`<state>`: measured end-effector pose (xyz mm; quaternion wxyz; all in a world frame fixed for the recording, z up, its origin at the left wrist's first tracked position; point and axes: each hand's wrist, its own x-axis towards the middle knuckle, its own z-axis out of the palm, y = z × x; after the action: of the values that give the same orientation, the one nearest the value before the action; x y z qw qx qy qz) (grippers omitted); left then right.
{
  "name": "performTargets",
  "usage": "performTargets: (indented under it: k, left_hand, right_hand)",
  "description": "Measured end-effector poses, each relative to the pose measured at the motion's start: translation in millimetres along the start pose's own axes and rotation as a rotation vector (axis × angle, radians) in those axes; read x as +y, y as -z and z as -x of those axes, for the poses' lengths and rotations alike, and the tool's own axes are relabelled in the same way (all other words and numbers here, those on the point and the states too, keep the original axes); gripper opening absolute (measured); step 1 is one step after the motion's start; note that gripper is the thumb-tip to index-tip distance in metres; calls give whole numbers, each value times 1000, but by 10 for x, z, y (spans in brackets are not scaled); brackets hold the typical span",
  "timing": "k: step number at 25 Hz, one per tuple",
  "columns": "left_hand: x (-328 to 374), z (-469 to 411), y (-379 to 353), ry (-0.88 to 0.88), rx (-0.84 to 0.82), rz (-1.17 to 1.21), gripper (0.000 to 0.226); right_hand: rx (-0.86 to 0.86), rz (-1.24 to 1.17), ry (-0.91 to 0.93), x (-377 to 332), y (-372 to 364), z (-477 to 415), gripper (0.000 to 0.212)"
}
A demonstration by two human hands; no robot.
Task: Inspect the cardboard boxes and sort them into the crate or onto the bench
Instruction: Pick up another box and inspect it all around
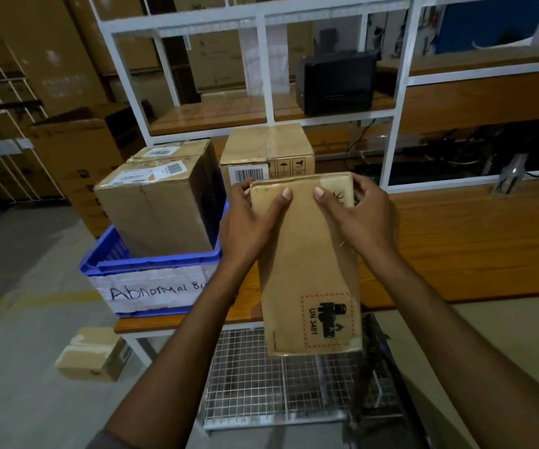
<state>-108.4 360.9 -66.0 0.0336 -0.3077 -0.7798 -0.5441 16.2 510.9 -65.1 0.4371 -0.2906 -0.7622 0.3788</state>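
I hold a flat cardboard box [310,273] with a red-bordered "UN 3481" label over the bench's front edge. My left hand [248,225] grips its far left corner, thumb on top. My right hand [362,218] grips the far right corner the same way. To the left, a blue crate [151,264] labelled "Abnormal B…" stands on the bench [472,247] and holds a large cardboard box [161,202] with shipping labels. Behind the held box, another cardboard box [268,150] with a barcode stands on the bench.
A white metal shelf frame [268,69] rises behind the bench, with a black printer [336,82] on its shelf. A wire-mesh cart [261,377] sits below my arms. A small cardboard box [93,354] lies on the floor at left. Stacked cartons [77,157] fill the left background.
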Motion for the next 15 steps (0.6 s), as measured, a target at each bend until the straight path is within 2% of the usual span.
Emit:
performTargets:
  k: [3, 5, 8, 10, 13, 15]
  left_hand:
    - [-97, 50, -21, 90, -136, 149, 75]
    - [-259, 225, -72, 112, -183, 154, 72]
    - [-273, 311, -137, 68, -129, 132, 66]
    - [-296, 263, -139, 91, -150, 117, 79]
    - [-517, 354, -45, 191, -316, 127, 99]
    - [-630, 586, -28, 246, -360, 73, 96]
  right_hand:
    - [-165, -47, -117, 106, -69, -4, 63]
    - [-259, -69, -169, 248, -133, 145, 64]
    - [-212, -80, -128, 282, -207, 236, 61]
    - [-220, -115, -145, 256, -176, 210, 64]
    - [-390, -185, -275, 350, -37, 288, 80]
    - [-422, -134, -313, 454, 7, 499, 82]
